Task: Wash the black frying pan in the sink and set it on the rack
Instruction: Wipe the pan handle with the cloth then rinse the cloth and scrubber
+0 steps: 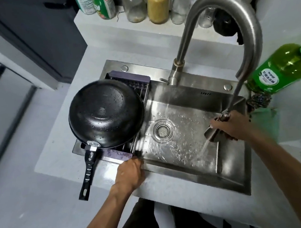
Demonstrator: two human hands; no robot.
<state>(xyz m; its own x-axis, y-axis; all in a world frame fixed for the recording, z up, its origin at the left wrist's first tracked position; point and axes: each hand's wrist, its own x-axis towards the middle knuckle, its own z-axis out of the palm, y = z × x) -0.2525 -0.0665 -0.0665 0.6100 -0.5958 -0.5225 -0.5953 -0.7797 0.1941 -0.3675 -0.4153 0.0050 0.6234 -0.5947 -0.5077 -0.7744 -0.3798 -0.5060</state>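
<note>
The black frying pan (106, 114) lies upside down on the purple-edged rack (130, 80) over the left part of the steel sink (232, 172), wet with drops, its handle (88, 172) pointing toward me over the counter. My left hand (129, 173) rests knuckles-up on the sink's front rim beside the rack's near bar, away from the pan. My right hand (230, 126) is closed around the faucet's spray head (213, 132), which is pulled low over the basin. Water streams from it onto the sink's floor near the drain (163, 130).
The tall arched faucet (233, 21) rises at the back of the sink. A green dish soap bottle (282, 68) and a scourer (259, 99) sit at the right. Jars and bottles (135, 2) stand on the raised ledge behind. White counter runs along the left.
</note>
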